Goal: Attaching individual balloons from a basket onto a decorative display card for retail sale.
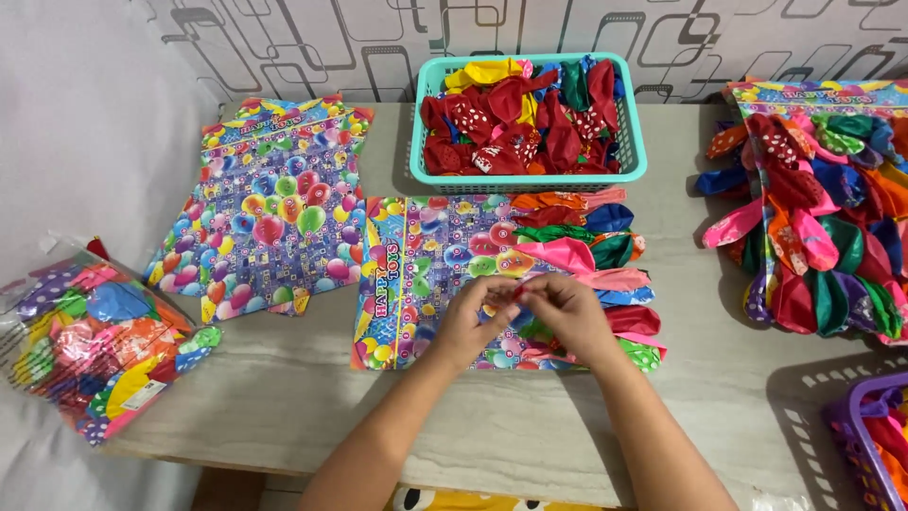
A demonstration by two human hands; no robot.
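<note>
Grey tabletop [284,397]: left hand [470,326] and right hand [567,317] pinch a small balloon [518,295] together right over the printed card [426,274].

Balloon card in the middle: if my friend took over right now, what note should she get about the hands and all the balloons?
Left hand and right hand: both pinch something small over the middle card; what exactly is hidden by the fingers.
Middle card: lies flat on the table, with a column of balloons already along its right side.
Loose balloons: in the teal basket behind the card.
Finished-looking cards: stacked at the right.
Bare cards: piled at the left.
Bag of balloons: at the far left edge.
Purple basket: at the lower right.
Left: much of the middle card is not yet covered.
</note>
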